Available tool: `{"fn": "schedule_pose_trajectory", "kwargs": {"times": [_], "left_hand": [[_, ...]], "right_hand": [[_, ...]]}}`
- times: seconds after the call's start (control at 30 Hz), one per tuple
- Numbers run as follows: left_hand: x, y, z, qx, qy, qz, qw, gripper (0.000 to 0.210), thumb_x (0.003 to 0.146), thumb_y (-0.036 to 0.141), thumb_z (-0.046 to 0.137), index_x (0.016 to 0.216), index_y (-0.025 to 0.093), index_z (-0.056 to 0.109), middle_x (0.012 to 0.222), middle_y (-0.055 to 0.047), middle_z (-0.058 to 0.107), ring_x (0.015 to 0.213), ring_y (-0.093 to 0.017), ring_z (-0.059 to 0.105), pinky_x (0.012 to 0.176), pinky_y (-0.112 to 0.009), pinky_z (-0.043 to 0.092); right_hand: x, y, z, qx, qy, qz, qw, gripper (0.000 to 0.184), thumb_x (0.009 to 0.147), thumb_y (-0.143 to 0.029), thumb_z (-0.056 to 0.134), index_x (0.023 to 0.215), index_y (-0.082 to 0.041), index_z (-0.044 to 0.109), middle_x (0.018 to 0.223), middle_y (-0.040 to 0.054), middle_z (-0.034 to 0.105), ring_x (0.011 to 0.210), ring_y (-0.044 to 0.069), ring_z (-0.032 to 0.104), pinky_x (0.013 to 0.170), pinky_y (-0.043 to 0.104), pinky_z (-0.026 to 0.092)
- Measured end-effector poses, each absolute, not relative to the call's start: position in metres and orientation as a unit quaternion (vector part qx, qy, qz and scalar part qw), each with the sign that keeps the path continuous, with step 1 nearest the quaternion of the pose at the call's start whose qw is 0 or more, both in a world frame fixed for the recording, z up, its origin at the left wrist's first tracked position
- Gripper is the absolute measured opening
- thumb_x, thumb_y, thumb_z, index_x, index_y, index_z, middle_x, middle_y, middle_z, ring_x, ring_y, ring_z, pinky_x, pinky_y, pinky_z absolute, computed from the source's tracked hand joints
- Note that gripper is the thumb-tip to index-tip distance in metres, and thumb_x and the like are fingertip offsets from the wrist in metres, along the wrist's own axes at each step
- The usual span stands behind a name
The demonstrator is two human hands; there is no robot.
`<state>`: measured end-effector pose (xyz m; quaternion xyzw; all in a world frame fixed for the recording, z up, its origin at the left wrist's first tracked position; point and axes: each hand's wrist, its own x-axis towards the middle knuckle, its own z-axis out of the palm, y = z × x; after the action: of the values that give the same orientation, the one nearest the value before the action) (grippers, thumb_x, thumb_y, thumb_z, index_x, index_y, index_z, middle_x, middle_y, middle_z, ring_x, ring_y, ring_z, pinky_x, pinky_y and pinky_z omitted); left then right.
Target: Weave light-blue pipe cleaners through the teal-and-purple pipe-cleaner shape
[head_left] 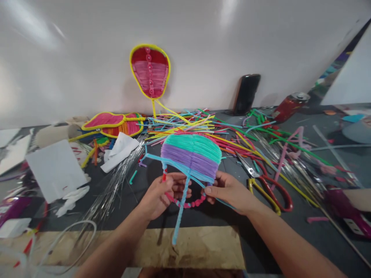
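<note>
Between my two hands is a pipe-cleaner piece with a green band over a purple one. A twisted light-blue stem runs down its middle and sticks out toward me. From its lower side hangs a red, pink and blue twisted loop. My left hand is closed around the left part of this loop, near a red stretch of pipe cleaner. At the lower right corner, my right hand pinches the piece's edge between thumb and fingers. Some fingertips of both hands are hidden behind the piece.
Loose pipe cleaners lie heaped behind the piece. Scissors with red and yellow handles rest to the right. A pink-and-red panel stands against the wall, near a phone and a can. Silver wires lie left.
</note>
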<state>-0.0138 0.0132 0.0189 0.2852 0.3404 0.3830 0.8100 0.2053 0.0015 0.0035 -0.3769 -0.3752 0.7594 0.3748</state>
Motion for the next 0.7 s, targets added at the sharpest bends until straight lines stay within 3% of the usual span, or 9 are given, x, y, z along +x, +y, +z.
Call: {"fn": "schedule_pose_trajectory", "kwargs": {"times": [0.1,0.2,0.3,0.57,0.7], "left_hand": [[-0.020,0.014,0.022,0.250,0.240,0.342,0.873,0.042,0.071,0.045,0.066,0.090,0.008,0.071,0.094,-0.017,0.071,0.086,-0.028,0.068,0.074,-0.041,0.055],[-0.020,0.014,0.013,0.244,0.256,0.325,0.877,0.022,0.073,0.028,0.067,0.087,0.012,0.070,0.087,-0.013,0.073,0.074,-0.023,0.070,0.066,-0.035,0.057],[-0.015,0.013,0.002,0.290,0.311,0.339,0.839,0.022,0.064,0.017,0.076,0.085,0.013,0.069,0.079,-0.008,0.072,0.064,-0.018,0.068,0.062,-0.031,0.057],[-0.005,0.008,0.002,0.322,0.401,0.351,0.782,0.034,0.052,0.034,0.085,0.070,0.011,0.068,0.060,-0.005,0.067,0.050,-0.016,0.063,0.051,-0.029,0.056],[-0.005,0.006,0.000,0.373,0.459,0.363,0.720,0.034,0.061,0.041,0.079,0.059,0.010,0.065,0.051,-0.004,0.062,0.044,-0.013,0.058,0.044,-0.025,0.050]], "right_hand": [[0.205,0.000,0.005,-0.330,-0.349,0.782,0.398,0.033,0.065,-0.032,0.080,0.086,-0.017,0.059,0.066,-0.0028,0.061,0.049,0.007,0.054,0.048,0.020,0.044],[0.203,-0.002,0.006,-0.301,-0.362,0.795,0.383,0.031,0.066,-0.030,0.079,0.087,-0.016,0.060,0.067,-0.0020,0.061,0.050,0.007,0.055,0.049,0.021,0.045],[0.201,-0.003,0.006,-0.305,-0.378,0.796,0.362,0.033,0.068,-0.032,0.078,0.091,-0.016,0.060,0.065,-0.0039,0.058,0.049,0.006,0.053,0.050,0.020,0.045],[0.203,-0.004,0.009,-0.386,-0.461,0.744,0.291,0.036,0.070,-0.036,0.074,0.094,-0.015,0.056,0.067,-0.0036,0.057,0.053,0.007,0.053,0.055,0.021,0.046],[0.204,-0.004,0.007,-0.408,-0.496,0.720,0.263,0.034,0.072,-0.034,0.071,0.098,-0.017,0.056,0.066,-0.0042,0.057,0.055,0.009,0.054,0.055,0.023,0.047]]}}
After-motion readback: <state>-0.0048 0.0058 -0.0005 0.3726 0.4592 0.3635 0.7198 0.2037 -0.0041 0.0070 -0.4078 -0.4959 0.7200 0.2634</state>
